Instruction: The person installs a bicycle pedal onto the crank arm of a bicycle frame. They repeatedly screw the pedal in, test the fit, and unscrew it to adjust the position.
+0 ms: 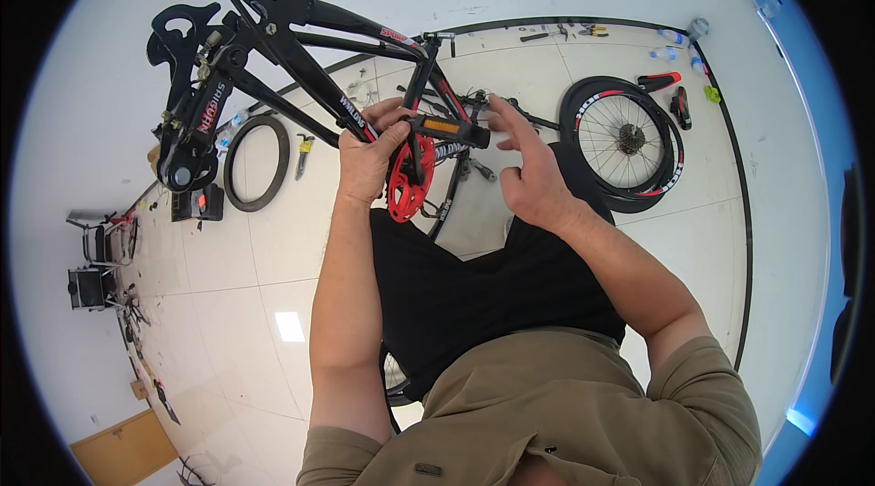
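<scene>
A black bicycle frame (301, 57) slants in front of me, with a red chainring (412, 183) at its bottom bracket. Over the chainring lies a black pedal (448, 129) with an orange reflector. My left hand (369, 162) closes its thumb and fingers on the pedal's inner end, beside the frame tube; part of the grip is hidden. Just off the pedal's outer end, my right hand (536, 180) has its index finger stretched out and its thumb apart, with nothing seen in it.
A spoked wheel with cassette (629, 139) lies to the right, near a red and black saddle (659, 81). On the left are a loose tyre (257, 163) and a toolbox (197, 203). Small tools (565, 32) and bottles (670, 44) lie by the far wall.
</scene>
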Demonstrator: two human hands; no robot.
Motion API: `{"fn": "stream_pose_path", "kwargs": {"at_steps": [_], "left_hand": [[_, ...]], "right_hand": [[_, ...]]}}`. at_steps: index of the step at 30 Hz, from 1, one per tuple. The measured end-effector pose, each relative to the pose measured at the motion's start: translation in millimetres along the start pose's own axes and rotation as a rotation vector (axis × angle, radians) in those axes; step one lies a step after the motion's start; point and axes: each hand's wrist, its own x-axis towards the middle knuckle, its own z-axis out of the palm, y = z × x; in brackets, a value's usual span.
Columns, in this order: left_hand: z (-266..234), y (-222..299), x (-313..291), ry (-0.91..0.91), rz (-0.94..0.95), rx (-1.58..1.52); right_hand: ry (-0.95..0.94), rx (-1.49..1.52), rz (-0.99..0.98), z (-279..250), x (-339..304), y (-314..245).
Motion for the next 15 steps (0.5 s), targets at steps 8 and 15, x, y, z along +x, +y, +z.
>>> {"fn": "stream_pose_path", "kwargs": {"at_steps": [8,15], "left_hand": [[1,3,-2,0.014,0.009,0.007],[0,0,-1,0.011,0.009,-0.005]], "right_hand": [[-0.09,0.376,0.624,-13,9,-3],[0.006,0.06,0.077,-4,1,-8]]}}
